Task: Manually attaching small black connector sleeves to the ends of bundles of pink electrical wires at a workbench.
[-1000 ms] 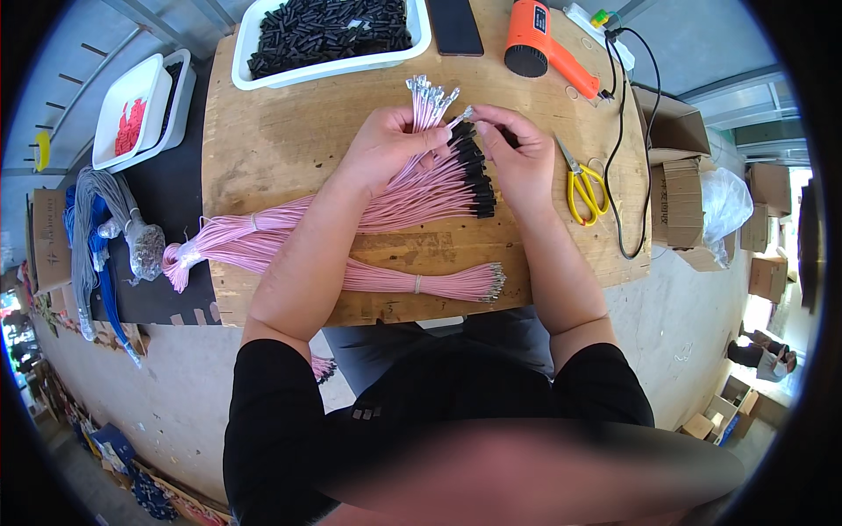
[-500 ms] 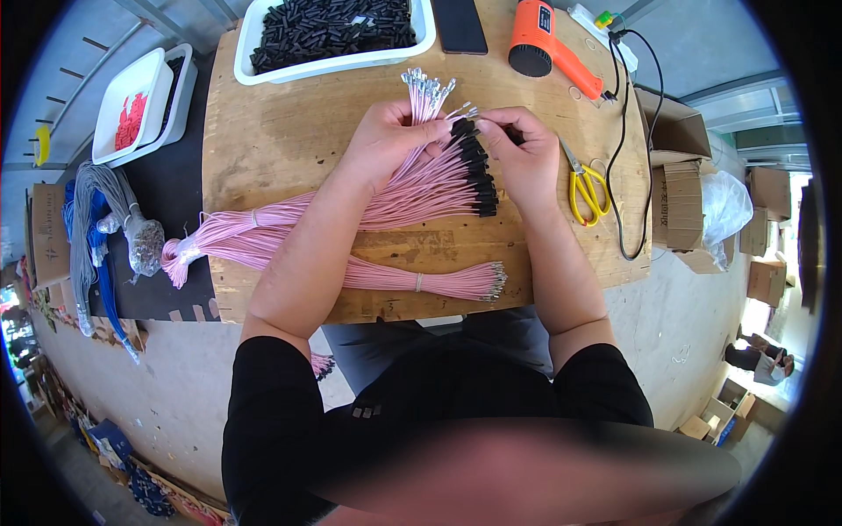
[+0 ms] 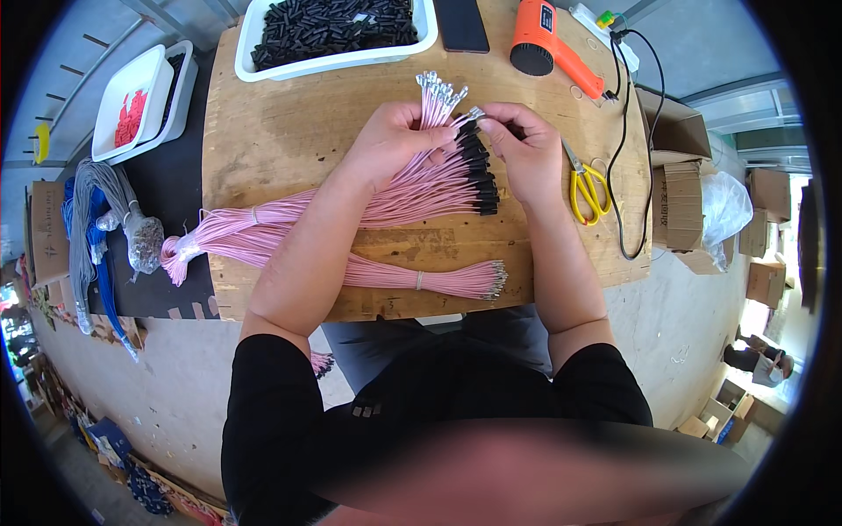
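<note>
My left hand [image 3: 393, 140] grips a bundle of pink wires [image 3: 412, 188] on the wooden board [image 3: 289, 131]. Bare metal terminals [image 3: 438, 88] fan out above its fingers. My right hand [image 3: 522, 149] pinches one wire tip with a small black sleeve [image 3: 474, 118] at the top of the bundle. A row of wires fitted with black sleeves [image 3: 482, 180] lies between the two hands. A second tied pink bundle [image 3: 438, 280] lies nearer to me, its metal ends pointing right.
A white tray of black sleeves [image 3: 338, 31] stands at the far edge. An orange heat gun [image 3: 548, 39], yellow scissors [image 3: 583, 184] and a black cable [image 3: 623, 175] lie to the right. Left are white trays [image 3: 140, 96] and grey and blue cable bundles [image 3: 96, 228]. Cardboard boxes [image 3: 680, 184] stand right.
My right hand's fingers have shifted slightly at the wire tip. The bundle and my left hand stay in place.
</note>
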Motion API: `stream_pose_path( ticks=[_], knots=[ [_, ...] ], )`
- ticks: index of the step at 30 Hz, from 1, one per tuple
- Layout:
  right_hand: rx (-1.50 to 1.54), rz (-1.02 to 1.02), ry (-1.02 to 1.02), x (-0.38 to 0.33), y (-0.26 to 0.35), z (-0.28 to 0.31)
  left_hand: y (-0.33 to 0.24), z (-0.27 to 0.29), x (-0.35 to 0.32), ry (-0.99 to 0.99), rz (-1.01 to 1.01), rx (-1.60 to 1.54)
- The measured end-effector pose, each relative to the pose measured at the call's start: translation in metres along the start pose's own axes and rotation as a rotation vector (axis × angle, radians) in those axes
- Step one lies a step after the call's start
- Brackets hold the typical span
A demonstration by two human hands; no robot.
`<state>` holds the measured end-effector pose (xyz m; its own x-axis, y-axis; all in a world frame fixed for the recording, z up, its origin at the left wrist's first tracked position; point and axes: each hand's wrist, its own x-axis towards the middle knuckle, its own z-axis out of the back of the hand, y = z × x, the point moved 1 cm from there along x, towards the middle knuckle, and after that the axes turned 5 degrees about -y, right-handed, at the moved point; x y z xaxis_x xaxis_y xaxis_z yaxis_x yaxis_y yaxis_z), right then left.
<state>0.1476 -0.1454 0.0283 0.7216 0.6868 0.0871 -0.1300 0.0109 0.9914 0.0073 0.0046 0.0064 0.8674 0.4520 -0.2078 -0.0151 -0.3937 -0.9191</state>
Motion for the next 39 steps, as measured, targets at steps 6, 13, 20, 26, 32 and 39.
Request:
stream_pose_path(
  ticks=[6, 13, 20, 26, 32, 39],
  knots=[
    [0.394, -0.205, 0.090, 0.003, -0.003, 0.004, -0.003, -0.002, -0.003, 0.088, -0.021, 0.173],
    [0.448, -0.234, 0.118, 0.002, -0.001, 0.005, -0.004, -0.006, -0.003, 0.020, -0.011, 0.263],
    [0.400, -0.183, 0.130, 0.002, -0.001, 0.002, 0.002, -0.002, 0.001, -0.041, -0.027, 0.018],
    [0.382, -0.232, 0.082, 0.002, -0.005, 0.002, -0.003, -0.005, -0.004, -0.053, -0.077, -0.020],
    [0.460, -0.232, 0.095, -0.001, -0.009, 0.000, 0.001, -0.004, 0.001, -0.044, -0.105, 0.150],
    [0.493, -0.316, 0.151, -0.001, -0.005, -0.003, 0.000, -0.004, 0.001, -0.070, -0.138, 0.181]
  ],
)
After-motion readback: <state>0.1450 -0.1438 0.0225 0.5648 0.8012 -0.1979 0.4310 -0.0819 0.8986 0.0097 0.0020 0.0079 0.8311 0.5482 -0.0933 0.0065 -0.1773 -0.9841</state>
